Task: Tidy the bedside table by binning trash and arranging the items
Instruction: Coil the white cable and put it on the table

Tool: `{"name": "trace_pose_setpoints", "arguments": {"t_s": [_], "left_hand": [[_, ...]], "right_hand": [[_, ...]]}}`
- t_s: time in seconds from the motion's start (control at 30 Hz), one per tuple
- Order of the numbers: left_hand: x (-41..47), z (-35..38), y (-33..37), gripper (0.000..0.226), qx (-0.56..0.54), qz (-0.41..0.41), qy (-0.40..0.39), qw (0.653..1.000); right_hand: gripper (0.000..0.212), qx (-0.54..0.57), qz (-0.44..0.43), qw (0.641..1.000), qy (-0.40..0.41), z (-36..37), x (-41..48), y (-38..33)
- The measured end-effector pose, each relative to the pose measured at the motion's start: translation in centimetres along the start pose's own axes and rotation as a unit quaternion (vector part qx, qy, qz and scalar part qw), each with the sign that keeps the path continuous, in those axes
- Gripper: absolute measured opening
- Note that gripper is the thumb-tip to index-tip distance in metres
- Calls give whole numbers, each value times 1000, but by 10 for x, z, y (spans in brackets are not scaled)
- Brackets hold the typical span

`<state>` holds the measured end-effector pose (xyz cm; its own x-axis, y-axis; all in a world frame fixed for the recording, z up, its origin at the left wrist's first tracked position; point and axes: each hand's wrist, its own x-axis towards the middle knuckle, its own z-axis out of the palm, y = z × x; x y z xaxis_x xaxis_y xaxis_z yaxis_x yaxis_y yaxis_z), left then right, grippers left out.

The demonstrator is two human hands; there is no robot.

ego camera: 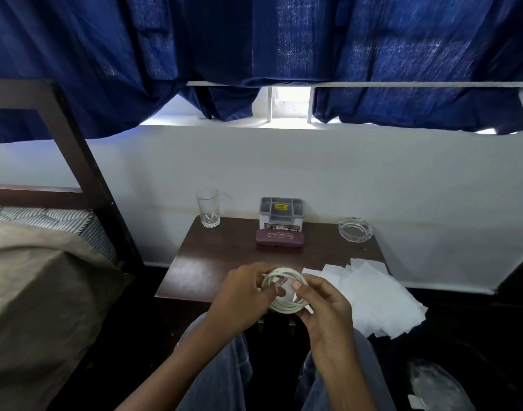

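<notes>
- We see one coiled white cable (284,307) over the table's (224,256) front edge, its flat face towards us; round, so no long axis.
- Left hand (242,295) and right hand (325,310) both pinch its rim.
- We count one glass (208,207) at the back-left corner and one ashtray (355,229) at the back-right corner.
- One spectacle case (280,237) lies lengthwise along the back edge.

Cannot read the tiny yellow label (281,206) on the box (266,215) at the table's (224,253) back edge, nor see cable (284,273) parts under fingers (319,292).

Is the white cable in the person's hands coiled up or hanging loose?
Coiled: the white cable forms a compact round loop of several turns, held between the left hand and the right hand.
</notes>
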<state>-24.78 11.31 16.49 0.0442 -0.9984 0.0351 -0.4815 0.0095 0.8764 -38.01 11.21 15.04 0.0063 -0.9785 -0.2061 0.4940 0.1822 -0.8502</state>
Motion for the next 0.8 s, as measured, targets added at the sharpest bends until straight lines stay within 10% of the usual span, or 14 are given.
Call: {"name": "trace_pose_setpoints", "arguments": {"t_s": [0.3, 0.8], "left_hand": [[6, -10, 1, 31, -385, -199, -91, 897], [8, -1, -7, 17, -268, -139, -8, 953]], "right_hand": [[11, -57, -2, 998, 18, -9, 5, 0], [12, -44, 20, 999, -4, -10, 7, 4]]}}
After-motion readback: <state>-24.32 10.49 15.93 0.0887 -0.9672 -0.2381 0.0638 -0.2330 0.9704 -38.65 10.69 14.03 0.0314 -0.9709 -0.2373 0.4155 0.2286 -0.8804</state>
